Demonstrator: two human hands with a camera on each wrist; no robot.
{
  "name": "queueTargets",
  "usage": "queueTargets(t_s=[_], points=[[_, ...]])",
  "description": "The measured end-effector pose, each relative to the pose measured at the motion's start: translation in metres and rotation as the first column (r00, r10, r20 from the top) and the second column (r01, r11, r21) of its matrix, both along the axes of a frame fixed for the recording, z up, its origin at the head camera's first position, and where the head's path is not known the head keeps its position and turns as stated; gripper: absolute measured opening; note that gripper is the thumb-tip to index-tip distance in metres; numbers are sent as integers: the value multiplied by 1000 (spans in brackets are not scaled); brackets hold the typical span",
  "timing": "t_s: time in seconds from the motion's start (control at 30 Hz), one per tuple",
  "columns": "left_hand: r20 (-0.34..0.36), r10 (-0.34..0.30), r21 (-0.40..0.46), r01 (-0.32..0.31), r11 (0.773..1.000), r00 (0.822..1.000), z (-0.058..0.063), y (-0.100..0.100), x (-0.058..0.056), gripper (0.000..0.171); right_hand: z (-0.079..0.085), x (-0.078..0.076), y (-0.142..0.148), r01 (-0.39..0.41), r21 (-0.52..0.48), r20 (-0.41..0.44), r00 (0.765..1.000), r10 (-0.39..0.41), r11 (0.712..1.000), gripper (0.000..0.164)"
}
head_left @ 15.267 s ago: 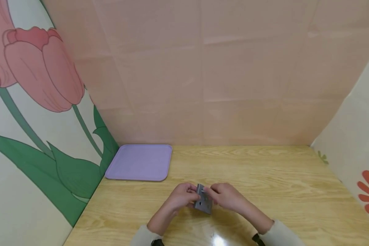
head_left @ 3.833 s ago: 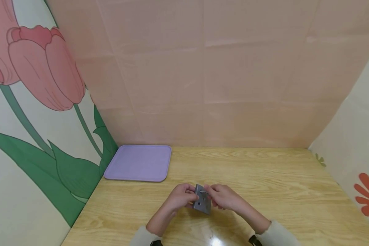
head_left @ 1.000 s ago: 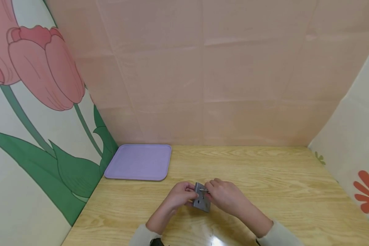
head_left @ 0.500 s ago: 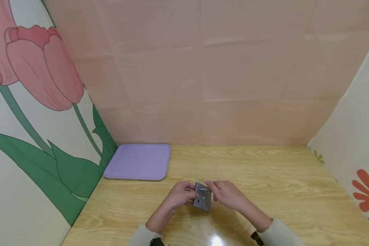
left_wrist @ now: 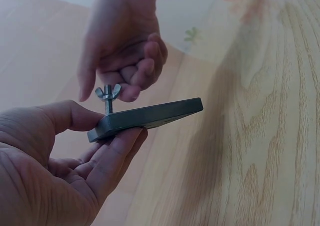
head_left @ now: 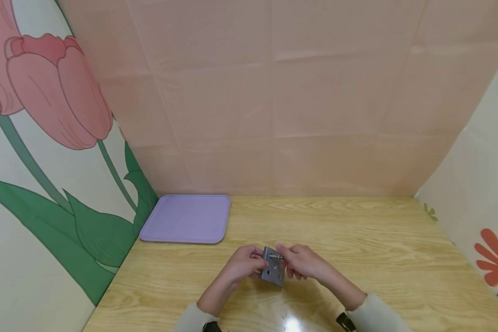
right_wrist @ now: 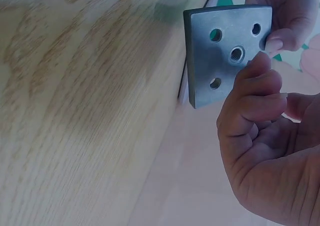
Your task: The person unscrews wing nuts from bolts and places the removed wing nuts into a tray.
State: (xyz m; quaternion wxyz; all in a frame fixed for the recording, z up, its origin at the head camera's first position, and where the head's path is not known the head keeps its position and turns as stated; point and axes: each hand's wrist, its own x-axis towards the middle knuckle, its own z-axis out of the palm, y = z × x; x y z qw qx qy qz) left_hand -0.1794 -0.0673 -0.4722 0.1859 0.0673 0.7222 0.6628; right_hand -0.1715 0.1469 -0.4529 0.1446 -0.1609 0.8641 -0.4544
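My left hand [head_left: 245,263] holds a square grey metal plate [head_left: 273,273] by its edge, pinched between thumb and fingers and tilted above the table. Several round holes pierce the plate [right_wrist: 202,60]; the middle one looks threaded. From its face near one corner, a bolt with a wing nut [left_wrist: 108,92] stands out, a gap of bare thread below the wings. My right hand [head_left: 305,262] is at the wing nut, with fingertips on either side of it and other fingers curled. In the right wrist view my right hand [right_wrist: 272,136] hides the wing nut.
A purple tray [head_left: 186,219] lies at the back left of the wood-grain table [head_left: 357,240]. A pinkish sheet [head_left: 274,101] forms the back wall, and flower-printed panels [head_left: 62,193] stand at the sides.
The left hand and plate barely move. My right hand has turned from a more curled pose with its back upward to a straighter forefinger at the wing nut.
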Motion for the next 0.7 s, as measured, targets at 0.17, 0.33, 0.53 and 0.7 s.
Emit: queueTargets(t_s=[0.17, 0.33, 0.53, 0.7], points=[[-1, 4, -9, -4, 1000, 1000, -1, 1, 0, 26, 2, 0, -6, 52, 17, 51, 997, -53, 999, 73], [2, 5, -20, -5, 1000, 1000, 0, 1, 1, 26, 1, -3, -9, 124, 36, 136, 982, -128, 992, 66], [0, 1, -33, -1, 999, 1000, 3, 0, 1, 25, 4, 0, -9, 97, 109, 23, 995, -100, 989, 49], [-7, -3, -27, 3, 1000, 1000, 2, -1, 0, 24, 4, 1, -6, 24, 295, -286, 956, 65, 955, 29]])
